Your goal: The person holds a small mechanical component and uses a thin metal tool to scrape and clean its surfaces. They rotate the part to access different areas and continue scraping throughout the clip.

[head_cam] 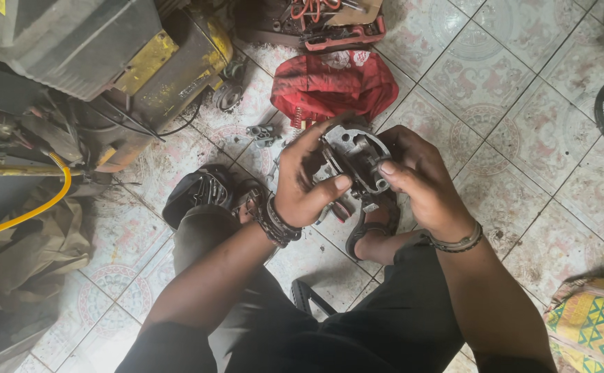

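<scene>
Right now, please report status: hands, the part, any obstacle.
Left hand and right hand both grip grey metal part. Held above tiled floor. Red cloth beyond; nothing blocking.

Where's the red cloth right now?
In the head view the red cloth lies on the tiled floor just beyond the metal part held in both hands, below the red tool case.

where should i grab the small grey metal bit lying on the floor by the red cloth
Probably across the narrow middle of the grey part, coming from above: it lies flat and alone on the tile floor, just left of the red cloth, with clear tile on both sides for fingertips.
</scene>
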